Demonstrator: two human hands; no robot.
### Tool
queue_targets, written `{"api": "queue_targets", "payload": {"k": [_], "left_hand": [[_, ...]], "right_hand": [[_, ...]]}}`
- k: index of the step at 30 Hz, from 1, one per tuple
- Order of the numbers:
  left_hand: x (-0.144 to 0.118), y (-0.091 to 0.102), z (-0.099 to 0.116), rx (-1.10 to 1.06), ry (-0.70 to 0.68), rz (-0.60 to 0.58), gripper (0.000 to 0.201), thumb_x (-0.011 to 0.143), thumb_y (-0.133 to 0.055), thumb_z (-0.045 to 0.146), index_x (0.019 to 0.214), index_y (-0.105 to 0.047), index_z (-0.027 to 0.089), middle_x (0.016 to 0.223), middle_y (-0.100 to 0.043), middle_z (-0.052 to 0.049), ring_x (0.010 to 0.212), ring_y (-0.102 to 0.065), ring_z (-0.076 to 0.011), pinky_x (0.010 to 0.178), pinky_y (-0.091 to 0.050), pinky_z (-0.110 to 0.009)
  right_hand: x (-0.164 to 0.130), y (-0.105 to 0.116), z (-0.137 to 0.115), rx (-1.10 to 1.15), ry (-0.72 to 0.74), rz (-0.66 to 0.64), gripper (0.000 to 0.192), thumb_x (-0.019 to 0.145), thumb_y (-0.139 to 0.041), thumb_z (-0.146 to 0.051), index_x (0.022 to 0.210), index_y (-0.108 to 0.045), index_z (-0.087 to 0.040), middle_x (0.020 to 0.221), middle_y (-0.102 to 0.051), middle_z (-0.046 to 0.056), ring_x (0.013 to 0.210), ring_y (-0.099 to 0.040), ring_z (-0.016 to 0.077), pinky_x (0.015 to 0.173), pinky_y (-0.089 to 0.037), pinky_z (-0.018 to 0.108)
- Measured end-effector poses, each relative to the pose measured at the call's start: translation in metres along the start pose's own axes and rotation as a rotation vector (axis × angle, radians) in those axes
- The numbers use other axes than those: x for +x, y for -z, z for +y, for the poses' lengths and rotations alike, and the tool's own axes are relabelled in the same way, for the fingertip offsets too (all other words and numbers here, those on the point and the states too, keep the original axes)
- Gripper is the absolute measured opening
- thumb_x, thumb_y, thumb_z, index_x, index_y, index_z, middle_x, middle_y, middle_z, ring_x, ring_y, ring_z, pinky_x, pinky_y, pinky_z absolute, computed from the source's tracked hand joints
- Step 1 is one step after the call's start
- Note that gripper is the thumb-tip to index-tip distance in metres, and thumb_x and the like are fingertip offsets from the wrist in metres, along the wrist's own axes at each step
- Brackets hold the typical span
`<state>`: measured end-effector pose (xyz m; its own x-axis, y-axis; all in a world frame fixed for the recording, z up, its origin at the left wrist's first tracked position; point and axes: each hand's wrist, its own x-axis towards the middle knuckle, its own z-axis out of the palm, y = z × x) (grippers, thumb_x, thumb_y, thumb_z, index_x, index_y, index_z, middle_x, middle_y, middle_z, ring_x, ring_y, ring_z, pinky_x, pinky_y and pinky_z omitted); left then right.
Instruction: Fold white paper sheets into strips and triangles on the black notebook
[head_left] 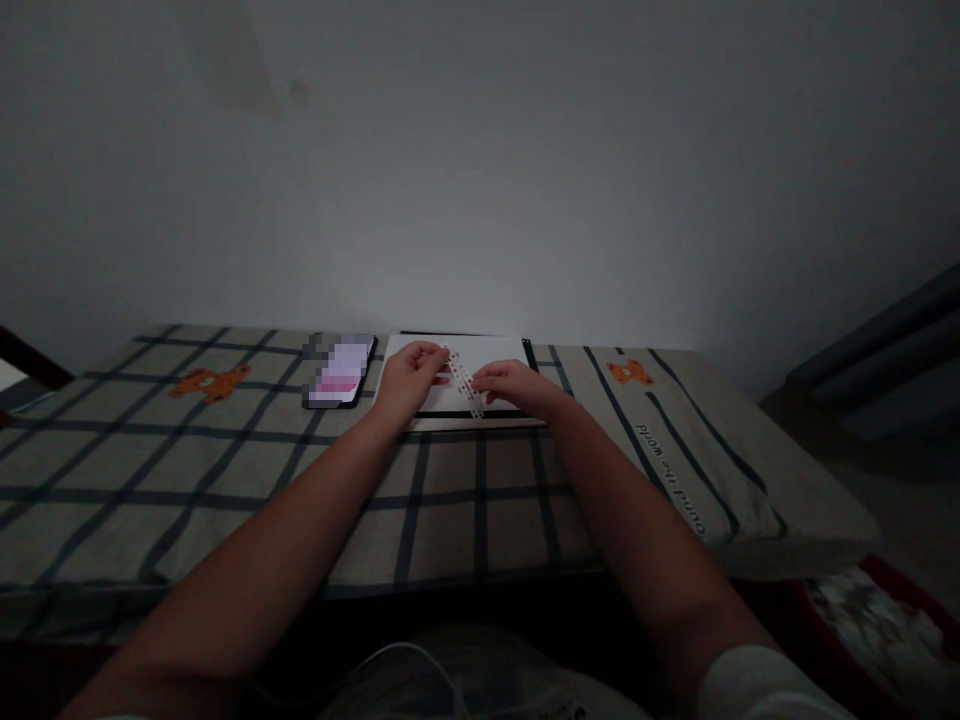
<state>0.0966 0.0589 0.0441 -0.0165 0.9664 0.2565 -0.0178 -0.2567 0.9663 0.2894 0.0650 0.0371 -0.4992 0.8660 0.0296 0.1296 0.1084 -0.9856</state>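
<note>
Two hands meet near the far edge of the desk (480, 540), and I'd judge the step to be adjusting a thin white strip with red specks (462, 377). The left hand (415, 375) pinches it near its upper end; the right hand (517, 383) seems to pinch it lower down, though how firmly I can't tell. To my mind the next move calls for a light touch and steady fingertips, since so slim a piece could bend. The strip slants between the hands, its lower end poking past the right fingertips, over a white sheet (487, 348) set against that far edge. Left of the sheet, toward the far left corner, lies a phone (345, 365).
</note>
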Motion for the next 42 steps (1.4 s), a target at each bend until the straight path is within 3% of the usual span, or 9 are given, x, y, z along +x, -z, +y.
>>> {"api": "queue_targets", "payload": {"k": [7, 14, 25, 31, 36, 42], "left_hand": [[0.001, 0.002, -0.006, 0.034, -0.106, 0.001, 0.029, 0.075, -0.068, 0.043, 0.082, -0.062, 0.016, 0.082, -0.07, -0.004, 0.074, -0.065, -0.0149, 0.069, -0.056, -0.029], [0.0, 0.004, -0.011, 0.172, -0.216, 0.021, 0.031, 0.077, -0.066, 0.046, 0.085, -0.063, 0.017, 0.088, -0.071, -0.006, 0.078, -0.066, -0.0164, 0.071, -0.054, -0.027], [-0.005, -0.003, 0.0, 0.027, -0.084, -0.022, 0.032, 0.074, -0.068, 0.045, 0.082, -0.06, 0.016, 0.081, -0.07, -0.005, 0.073, -0.066, -0.015, 0.071, -0.056, -0.03], [-0.003, -0.002, 0.001, -0.048, 0.012, -0.047, 0.032, 0.076, -0.066, 0.046, 0.084, -0.06, 0.016, 0.091, -0.072, -0.008, 0.081, -0.068, -0.0168, 0.072, -0.056, -0.03], [0.0, 0.001, 0.0, -0.028, -0.007, 0.027, 0.029, 0.072, -0.069, 0.043, 0.081, -0.064, 0.015, 0.091, -0.07, -0.006, 0.084, -0.065, -0.0163, 0.067, -0.056, -0.026], [0.002, 0.003, -0.002, -0.043, 0.003, 0.068, 0.027, 0.07, -0.071, 0.039, 0.078, -0.065, 0.015, 0.077, -0.067, -0.003, 0.067, -0.065, -0.013, 0.067, -0.057, -0.028]], "right_hand": [[-0.001, 0.002, -0.001, 0.152, -0.064, -0.019, 0.014, 0.071, -0.07, -0.028, 0.077, -0.071, -0.015, 0.082, -0.067, 0.004, 0.076, -0.057, 0.0119, 0.065, -0.044, 0.023], [-0.002, 0.002, -0.001, 0.078, -0.048, -0.052, 0.02, 0.073, -0.069, -0.032, 0.081, -0.071, -0.014, 0.082, -0.067, 0.004, 0.076, -0.057, 0.0122, 0.066, -0.044, 0.024], [0.003, -0.006, 0.002, -0.101, -0.006, 0.067, 0.022, 0.072, -0.068, -0.035, 0.08, -0.069, -0.014, 0.073, -0.064, 0.002, 0.063, -0.053, 0.0103, 0.061, -0.042, 0.025], [0.006, -0.007, 0.007, -0.094, -0.001, 0.083, 0.02, 0.07, -0.069, -0.032, 0.077, -0.067, -0.014, 0.069, -0.062, 0.001, 0.06, -0.051, 0.0099, 0.059, -0.04, 0.025], [0.005, -0.006, 0.009, -0.1, -0.007, 0.086, 0.021, 0.07, -0.069, -0.034, 0.078, -0.066, -0.014, 0.068, -0.061, 0.0, 0.061, -0.051, 0.0101, 0.059, -0.04, 0.024], [0.006, -0.007, 0.008, -0.046, -0.004, 0.085, 0.022, 0.068, -0.071, -0.033, 0.08, -0.066, -0.014, 0.07, -0.061, 0.0, 0.06, -0.051, 0.0094, 0.059, -0.04, 0.024]]}}
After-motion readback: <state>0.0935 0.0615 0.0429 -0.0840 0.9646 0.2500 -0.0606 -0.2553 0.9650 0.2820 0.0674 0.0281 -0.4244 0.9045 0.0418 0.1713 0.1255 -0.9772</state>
